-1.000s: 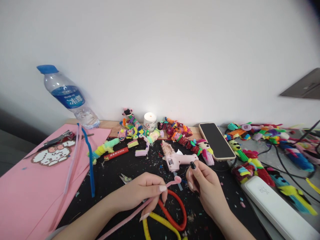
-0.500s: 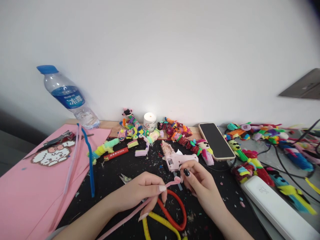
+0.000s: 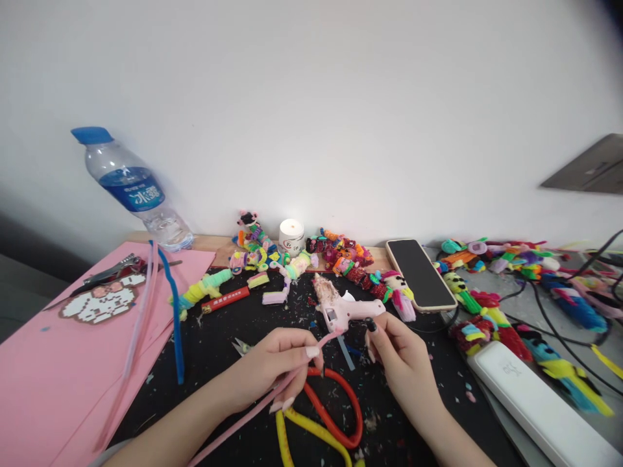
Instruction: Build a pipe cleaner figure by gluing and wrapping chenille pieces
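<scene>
Pink pipe cleaner (image 3: 272, 401) is lying across the near middle of the black work mat (image 3: 228, 324), its long axis running from the lower left, beside the left forearm, up and to the right toward the glue gun. Left hand (image 3: 272, 366) is pinching this stem between thumb and fingers, closed on it just short of the upper end. That short free end is projecting up and to the right from the grip, pointing at the right hand (image 3: 396, 353). Right hand is hovering just to the right of that tip, fingers curled loosely with the thumb and forefinger drawn close together; whether they are gripping anything I cannot tell, and they are not touching the stem. Right hand is the nearer one to the free tip; left hand is the one carrying the stem.

Pink glue gun (image 3: 343, 308) is lying on the mat just behind both hands. Scissors with red and yellow handles (image 3: 335, 415) are lying beneath the left hand's fingers.

Containers: a water bottle (image 3: 131, 188) is leaning at the far left, cap on, water showing in the lower part. A small white jar (image 3: 292, 235) is standing by the wall; contents not discernible.
</scene>
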### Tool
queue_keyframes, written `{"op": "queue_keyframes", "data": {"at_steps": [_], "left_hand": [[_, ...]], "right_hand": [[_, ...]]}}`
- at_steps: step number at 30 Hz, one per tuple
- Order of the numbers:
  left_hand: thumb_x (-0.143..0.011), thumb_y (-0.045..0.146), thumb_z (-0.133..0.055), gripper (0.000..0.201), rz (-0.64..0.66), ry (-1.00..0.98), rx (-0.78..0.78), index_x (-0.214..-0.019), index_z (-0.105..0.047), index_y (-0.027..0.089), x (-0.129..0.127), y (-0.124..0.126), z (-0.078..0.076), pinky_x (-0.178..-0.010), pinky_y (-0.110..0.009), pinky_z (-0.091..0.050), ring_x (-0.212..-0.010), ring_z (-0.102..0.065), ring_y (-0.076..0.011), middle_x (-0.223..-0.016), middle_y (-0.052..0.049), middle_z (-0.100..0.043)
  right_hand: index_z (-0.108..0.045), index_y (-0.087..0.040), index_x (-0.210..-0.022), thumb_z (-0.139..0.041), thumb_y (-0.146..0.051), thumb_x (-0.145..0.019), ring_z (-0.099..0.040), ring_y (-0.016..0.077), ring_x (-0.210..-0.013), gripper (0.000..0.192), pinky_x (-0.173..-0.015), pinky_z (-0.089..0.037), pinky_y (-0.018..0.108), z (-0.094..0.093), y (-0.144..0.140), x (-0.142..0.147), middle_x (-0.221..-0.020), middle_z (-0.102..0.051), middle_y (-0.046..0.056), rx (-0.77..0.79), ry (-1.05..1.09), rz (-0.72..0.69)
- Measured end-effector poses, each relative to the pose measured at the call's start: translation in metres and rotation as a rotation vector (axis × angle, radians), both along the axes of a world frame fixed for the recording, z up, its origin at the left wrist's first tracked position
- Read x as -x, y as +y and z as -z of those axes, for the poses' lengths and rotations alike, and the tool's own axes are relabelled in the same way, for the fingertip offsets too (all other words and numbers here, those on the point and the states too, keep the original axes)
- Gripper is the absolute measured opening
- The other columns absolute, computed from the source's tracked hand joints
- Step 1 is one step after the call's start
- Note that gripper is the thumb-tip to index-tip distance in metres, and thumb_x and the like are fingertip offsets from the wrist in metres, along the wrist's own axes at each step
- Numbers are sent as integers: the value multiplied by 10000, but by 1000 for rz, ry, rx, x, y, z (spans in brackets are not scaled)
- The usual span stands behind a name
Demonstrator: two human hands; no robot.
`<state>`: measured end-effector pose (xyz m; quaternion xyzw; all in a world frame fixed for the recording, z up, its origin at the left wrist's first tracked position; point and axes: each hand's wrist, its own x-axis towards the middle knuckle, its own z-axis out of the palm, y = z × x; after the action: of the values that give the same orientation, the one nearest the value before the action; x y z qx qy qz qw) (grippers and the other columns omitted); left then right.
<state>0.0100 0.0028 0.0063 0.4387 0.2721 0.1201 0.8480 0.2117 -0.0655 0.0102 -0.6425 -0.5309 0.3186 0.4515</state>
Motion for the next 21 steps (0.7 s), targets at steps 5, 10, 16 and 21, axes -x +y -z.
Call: {"op": "queue_keyframes", "data": {"at_steps": [5,10,16,21], "left_hand": [[-826,373,-559,253,-172,-46,-29,-725,-542,141,-1,1,5,-346,-142,-230,-297,-341,-32,-390,44,-515],[-825,344,-572,244,-227,-24,-73,-701,-529,139,0,1,3,-420,-149,-297,-395,-449,-53,-454,21,-560],[-805,351,-605,255,-227,58,-120,-701,-545,127,-1,2,0,-340,-139,-179,-325,-304,1,-578,-13,-638],[-765,363,-647,262,-266,62,-54,-695,-545,132,-2,1,2,-329,-135,-269,-315,-419,-26,-543,6,-616]], "right_hand": [[-462,-200,-650,-414,-281,-902,-456,134,-566,269,-539,-366,249,2,5,-10,-612,-487,-6,-114,-291,84],[-428,-214,-1213,-482,-131,-783,-472,266,-1122,442,-938,-389,438,10,14,-14,-1194,-522,103,-207,-583,-54],[-449,-192,-1211,-469,-72,-724,-494,270,-1068,502,-921,-402,454,16,15,-13,-1128,-552,106,-138,-700,-113],[-554,-201,-1109,-584,-156,-667,-567,273,-876,446,-777,-442,417,18,15,-16,-951,-627,80,-83,-688,24]]}}
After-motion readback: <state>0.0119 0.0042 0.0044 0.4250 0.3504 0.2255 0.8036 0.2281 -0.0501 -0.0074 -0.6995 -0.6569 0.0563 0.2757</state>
